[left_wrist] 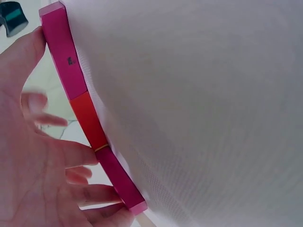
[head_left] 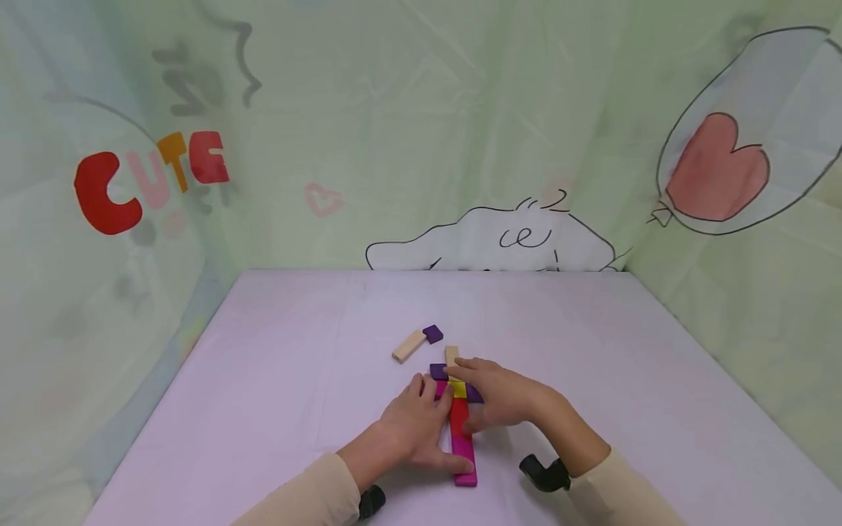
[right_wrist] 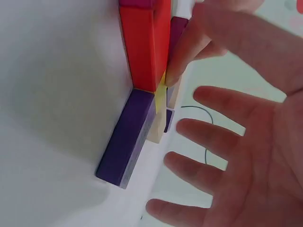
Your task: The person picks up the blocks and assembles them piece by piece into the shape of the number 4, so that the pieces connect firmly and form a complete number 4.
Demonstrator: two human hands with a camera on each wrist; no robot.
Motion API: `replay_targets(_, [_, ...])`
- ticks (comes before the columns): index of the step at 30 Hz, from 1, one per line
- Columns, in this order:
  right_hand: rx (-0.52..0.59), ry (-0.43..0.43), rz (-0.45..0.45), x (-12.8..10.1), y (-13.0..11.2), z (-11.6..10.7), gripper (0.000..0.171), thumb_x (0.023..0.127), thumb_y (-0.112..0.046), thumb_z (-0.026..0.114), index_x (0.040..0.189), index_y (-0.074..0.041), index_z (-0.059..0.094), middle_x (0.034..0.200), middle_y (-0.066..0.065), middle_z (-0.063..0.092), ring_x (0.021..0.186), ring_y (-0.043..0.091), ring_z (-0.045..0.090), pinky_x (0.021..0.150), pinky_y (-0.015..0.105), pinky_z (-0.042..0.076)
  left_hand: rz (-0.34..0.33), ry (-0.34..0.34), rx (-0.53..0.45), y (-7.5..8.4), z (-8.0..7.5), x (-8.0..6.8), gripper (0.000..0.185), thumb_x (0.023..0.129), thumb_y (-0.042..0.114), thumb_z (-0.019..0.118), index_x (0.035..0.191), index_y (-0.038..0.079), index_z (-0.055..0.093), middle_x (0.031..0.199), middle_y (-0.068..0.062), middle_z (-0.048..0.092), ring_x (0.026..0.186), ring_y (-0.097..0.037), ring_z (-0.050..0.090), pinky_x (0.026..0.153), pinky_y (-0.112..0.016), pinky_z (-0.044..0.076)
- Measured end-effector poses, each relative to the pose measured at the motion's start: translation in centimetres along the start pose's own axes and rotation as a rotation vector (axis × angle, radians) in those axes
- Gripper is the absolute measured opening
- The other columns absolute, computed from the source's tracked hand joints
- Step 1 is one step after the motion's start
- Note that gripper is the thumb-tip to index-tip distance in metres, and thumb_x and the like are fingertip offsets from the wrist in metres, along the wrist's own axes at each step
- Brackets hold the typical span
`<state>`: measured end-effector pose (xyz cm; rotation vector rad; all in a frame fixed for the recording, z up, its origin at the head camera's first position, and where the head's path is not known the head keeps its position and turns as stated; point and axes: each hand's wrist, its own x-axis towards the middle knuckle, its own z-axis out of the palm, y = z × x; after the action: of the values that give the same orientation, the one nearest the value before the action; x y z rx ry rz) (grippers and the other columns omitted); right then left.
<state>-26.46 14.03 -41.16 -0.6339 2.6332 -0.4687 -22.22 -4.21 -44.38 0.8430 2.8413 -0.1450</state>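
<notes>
Both hands, left (head_left: 416, 431) and right (head_left: 501, 398), rest with fingers relaxed, grasping nothing, against the coloured block row (head_left: 460, 427) on the table (head_left: 276, 380).

blocks (head_left: 460, 416): magenta, red, yellow, purple wooden bars | flat, end to end, crossed | table centre, near edge

- The table cover (head_left: 276, 380) was pale lilac, plain.
- The block row (head_left: 462, 438) ran magenta, red, yellow.
- A purple block (right_wrist: 125, 142) lay beside the red block (right_wrist: 144, 42).
- A loose block (head_left: 409, 345) was natural wood; a small block (head_left: 433, 334) touching it was purple.
- The backdrop (head_left: 421, 109) was pale green, printed with red, pink and orange letters, a red heart and a white cartoon dog.
- The sleeves (head_left: 296, 497) were cream.
</notes>
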Motion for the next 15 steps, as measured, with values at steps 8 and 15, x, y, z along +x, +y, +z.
replay_targets(8, [-0.046, -0.008, 0.017, -0.8, -0.4, 1.2, 0.097, 0.067, -0.038, 0.096, 0.152, -0.023, 0.052, 0.163, 0.009, 0.042, 0.156, 0.04, 0.027, 0.118, 0.074, 0.023, 0.01, 0.013, -0.02, 0.0, 0.0, 0.0, 0.113, 0.078, 0.091, 0.052, 0.162, 0.018, 0.034, 0.161, -0.012, 0.039, 0.147, -0.033, 0.037, 0.112, -0.039, 0.049])
replay_targets(15, [-0.049, 0.0, -0.019, -0.8, -0.2, 1.6, 0.097, 0.068, -0.04, 0.094, 0.153, -0.021, 0.051, 0.163, 0.012, 0.041, 0.154, 0.043, 0.028, 0.116, 0.077, 0.023, 0.012, 0.02, -0.021, -0.1, 0.1, 0.0, 0.112, 0.077, 0.091, 0.052, 0.161, 0.018, 0.035, 0.16, -0.013, 0.04, 0.146, -0.032, 0.038, 0.111, -0.039, 0.05])
